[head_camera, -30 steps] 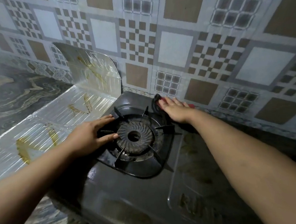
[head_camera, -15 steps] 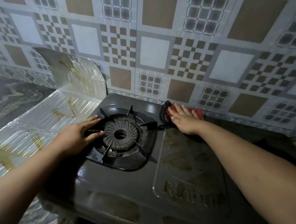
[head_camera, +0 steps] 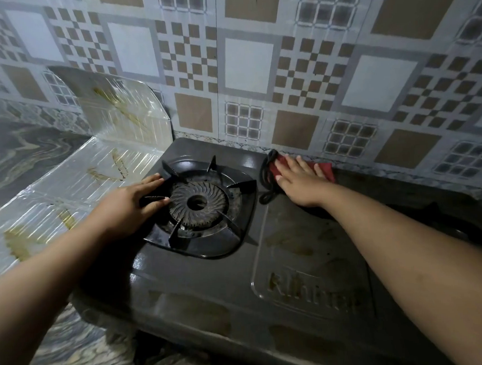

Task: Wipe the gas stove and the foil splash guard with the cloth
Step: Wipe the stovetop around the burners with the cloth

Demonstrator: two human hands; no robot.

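A dark single-burner gas stove (head_camera: 307, 251) stands on the counter, its top smeared with brownish stains. My right hand (head_camera: 300, 183) lies flat on a red cloth (head_camera: 324, 169) at the stove's back edge, close to the wall; a dark edge of the cloth curls to the left of my fingers. Resting on the left side of the black pan support (head_camera: 237, 232) is my left hand (head_camera: 129, 206), fingers beside the round burner head (head_camera: 197, 204). The foil splash guard (head_camera: 99, 173) lies left of the stove, folded up against the wall, with yellow-brown streaks.
A patterned tile wall (head_camera: 250, 64) rises directly behind the stove. The marbled counter (head_camera: 23, 154) runs off to the left and shows below the stove's front edge (head_camera: 64, 356). A dark rounded object sits at the far right edge (head_camera: 471, 226).
My right hand and the red cloth have slid rightwards along the stove's back edge, away from the burner. My left hand stays on the pan support.
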